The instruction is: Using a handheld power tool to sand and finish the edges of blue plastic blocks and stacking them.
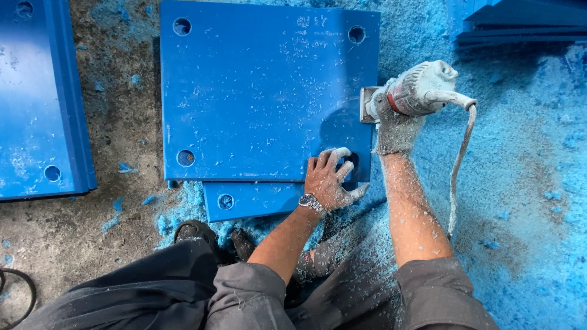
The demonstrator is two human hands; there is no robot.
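Note:
A square blue plastic panel [257,91] with a round hole near each corner lies on the floor on top of another blue panel [251,200]. My bare left hand [330,178], wearing a wristwatch, presses flat on the top panel's near right corner, over its hole. My gloved right hand [396,125] grips a dusty grey corded power tool [422,88], whose metal base rests against the panel's right edge. Blue shavings coat my arms and trousers.
Thick blue shavings [526,183] cover the floor to the right. Another blue panel [36,104] lies at the left, and stacked blue panels [520,21] sit top right. The tool's cord [455,177] hangs beside my right arm. My shoe [194,231] is by the lower panel.

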